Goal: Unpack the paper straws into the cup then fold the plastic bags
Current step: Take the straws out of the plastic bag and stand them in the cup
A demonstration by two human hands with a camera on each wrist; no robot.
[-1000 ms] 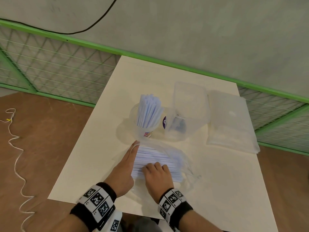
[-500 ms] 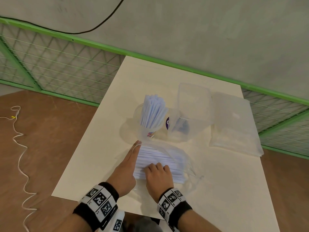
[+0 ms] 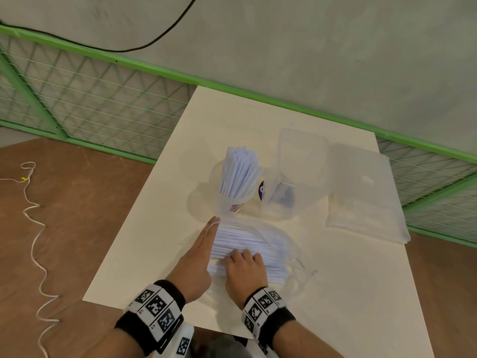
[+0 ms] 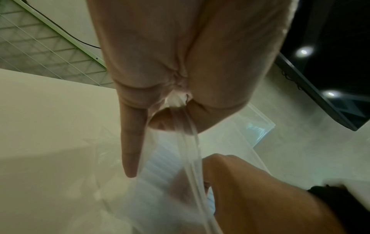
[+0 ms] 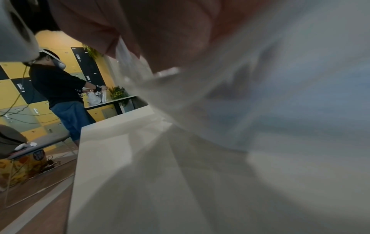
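Note:
A clear cup [image 3: 233, 200] stands mid-table, packed with upright white paper straws [image 3: 238, 171]. In front of it lies a clear plastic bag [image 3: 291, 244] with a flat bundle of white straws [image 3: 247, 241] inside. My left hand [image 3: 204, 244] lies along the bag's left end, index finger straight. In the left wrist view my left hand [image 4: 170, 120] pinches the bag's film [image 4: 192, 142] between thumb and curled fingers. My right hand [image 3: 244, 259] sits on the near side of the bundle, fingers curled over the straws. The right wrist view is blurred by plastic [image 5: 200, 102].
A clear lidless container [image 3: 302, 161] stands right of the cup, with flat plastic bags [image 3: 366, 200] stacked beside it. The cream table [image 3: 154, 241] ends at a green mesh fence [image 3: 103, 99] behind. A white cord [image 3: 33, 228] trails on the floor at left. Another person [image 5: 58, 88] stands far off.
Both hands keep their places on the bag and the straw bundle. Only the head view has shifted slightly.

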